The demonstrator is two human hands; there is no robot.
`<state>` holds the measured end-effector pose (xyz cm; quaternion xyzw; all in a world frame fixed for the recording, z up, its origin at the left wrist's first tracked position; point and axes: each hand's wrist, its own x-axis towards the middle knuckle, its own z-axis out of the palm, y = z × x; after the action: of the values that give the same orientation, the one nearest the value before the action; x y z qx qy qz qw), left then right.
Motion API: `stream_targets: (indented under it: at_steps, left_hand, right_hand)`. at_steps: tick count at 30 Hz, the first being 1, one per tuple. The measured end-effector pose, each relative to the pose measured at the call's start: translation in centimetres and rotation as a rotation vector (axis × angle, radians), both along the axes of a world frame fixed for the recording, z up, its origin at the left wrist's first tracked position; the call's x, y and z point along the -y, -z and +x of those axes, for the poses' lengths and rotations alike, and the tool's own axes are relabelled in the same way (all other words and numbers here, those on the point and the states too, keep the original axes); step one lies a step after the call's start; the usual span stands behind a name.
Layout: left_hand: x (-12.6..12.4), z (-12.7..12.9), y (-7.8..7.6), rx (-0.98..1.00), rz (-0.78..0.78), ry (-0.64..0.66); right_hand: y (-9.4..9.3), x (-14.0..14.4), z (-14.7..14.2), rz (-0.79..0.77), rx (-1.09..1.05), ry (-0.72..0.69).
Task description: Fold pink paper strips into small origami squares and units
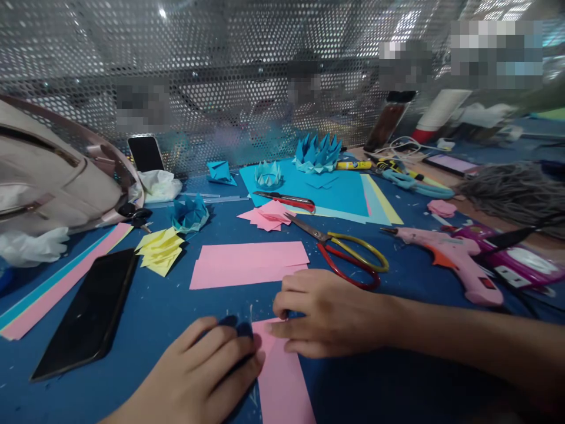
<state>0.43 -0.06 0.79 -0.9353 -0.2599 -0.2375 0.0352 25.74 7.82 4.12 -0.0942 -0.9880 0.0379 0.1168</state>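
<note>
A pink paper strip lies lengthwise on the blue table at the front, running out of the bottom of the view. My right hand bends over its far end, fingers curled and gripping the paper there. Against the strip's left edge, the fingers of my left hand are bent together with their tips on the paper. Just beyond, several flat pink paper pieces overlap. Scissors with yellow and red handles lie behind my right hand, blades parted slightly. The fingertips' undersides are hidden.
Left are a black phone, yellow folded papers and a bag. Behind lie pink folded papers, a red cutter and a blue paper flower on blue sheets. A pink glue gun lies right.
</note>
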Motion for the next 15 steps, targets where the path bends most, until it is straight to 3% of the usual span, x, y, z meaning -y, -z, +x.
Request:
stream_targets:
  at_steps: [3,5,9,15]
  left_hand:
    - [0.3,0.0,-0.4,0.011,0.048,0.016]
    - [0.2,0.0,-1.0,-0.092,-0.032,0.047]
    - [-0.1,-0.1,-1.8,-0.091,-0.095,0.05]
    - [-0.1,0.4,-1.3,-0.046,-0.097,0.018]
  right_hand:
    - [0.3,0.0,-0.3,0.009,0.038,0.016]
    - [0.8,0.3,-0.8,0.015,0.054,0.045]
    - [1.4,1.0,-1.4,0.027,0.031,0.119]
    - [-1.2,1.3,-0.3,-0.008,0.144,0.124]
